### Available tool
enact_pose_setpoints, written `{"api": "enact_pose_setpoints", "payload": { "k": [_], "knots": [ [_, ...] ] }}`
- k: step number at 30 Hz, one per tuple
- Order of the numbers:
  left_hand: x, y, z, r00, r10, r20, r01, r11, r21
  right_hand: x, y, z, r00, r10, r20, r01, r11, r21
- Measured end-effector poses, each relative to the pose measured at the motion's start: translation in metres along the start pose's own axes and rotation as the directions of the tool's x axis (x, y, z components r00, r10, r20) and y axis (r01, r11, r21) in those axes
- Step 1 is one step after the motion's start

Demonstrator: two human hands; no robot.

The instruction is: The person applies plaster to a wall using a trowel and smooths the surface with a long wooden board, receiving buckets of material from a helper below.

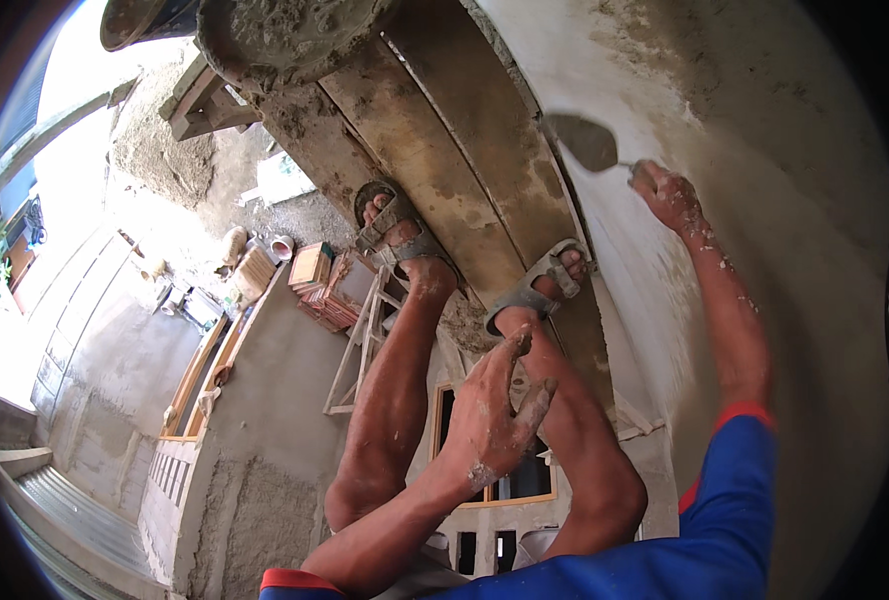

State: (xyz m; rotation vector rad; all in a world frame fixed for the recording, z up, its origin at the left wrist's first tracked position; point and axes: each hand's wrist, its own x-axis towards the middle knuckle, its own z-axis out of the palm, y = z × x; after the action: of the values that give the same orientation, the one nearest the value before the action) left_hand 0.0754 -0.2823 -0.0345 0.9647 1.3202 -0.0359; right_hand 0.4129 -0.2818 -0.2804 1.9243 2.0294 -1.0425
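Observation:
My right hand (668,193) is closed around the handle of a pointed trowel (585,143), reached out ahead and to the right. The grey blade is slightly blurred and lies close to the plastered wall (765,250); whether it touches cannot be told. My left hand (490,415) hangs in front of my knees with thumb and fingers apart, holding nothing. Wet mortar smears both hands and spatters the right forearm. At the top a round pan (377,22) carries grey mortar (285,45) on the planks.
I perch in sandals on a raised wooden plank platform (415,150), its edge along the wall. Far below on the left are stacked reddish tiles (337,290), a white ladder (368,345), a sand heap (165,150) and a wooden frame (205,385). A dark bucket (145,22) stands beside the pan.

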Motion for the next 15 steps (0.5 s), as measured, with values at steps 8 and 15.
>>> {"api": "enact_pose_setpoints", "payload": {
  "k": [8, 15],
  "knots": [
    [0.003, -0.003, 0.008, 0.999, 0.012, 0.035, -0.015, 0.997, 0.080, 0.024, -0.062, 0.020, 0.908, -0.329, 0.260, 0.366, 0.925, -0.107],
    [-0.012, 0.002, 0.009, 0.998, 0.051, 0.044, -0.053, 0.997, 0.059, 0.082, -0.066, -0.031, 0.948, 0.197, -0.250, -0.159, 0.973, 0.165]
  ]
}}
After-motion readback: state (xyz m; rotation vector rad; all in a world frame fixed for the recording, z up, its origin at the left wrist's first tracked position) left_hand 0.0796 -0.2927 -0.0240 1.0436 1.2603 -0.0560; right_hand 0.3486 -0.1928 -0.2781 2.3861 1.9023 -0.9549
